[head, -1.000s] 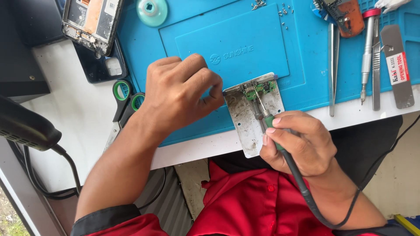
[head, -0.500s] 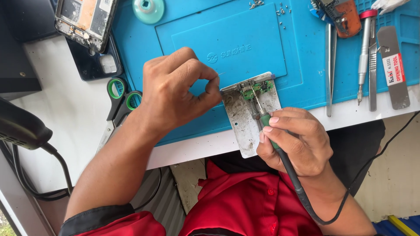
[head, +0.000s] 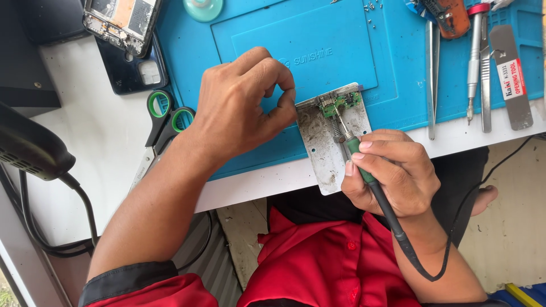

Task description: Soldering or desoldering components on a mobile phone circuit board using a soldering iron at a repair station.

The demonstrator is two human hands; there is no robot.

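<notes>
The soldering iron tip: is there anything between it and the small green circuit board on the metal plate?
Nothing visible. The soldering iron in the right hand reaches straight to the green circuit board; the left hand rests beside the metal plate.

The bare middle of the blue silicone work mat (head: pixel 318 51) lies open. Access from the right is blocked by a row of metal tweezers and drivers (head: pixel 455 62); from the left, green-handled scissors (head: pixel 162 122) and an opened phone (head: pixel 122 23) crowd the edge — the scuffed metal holder plate (head: pixel 327 150) fills the front.
</notes>
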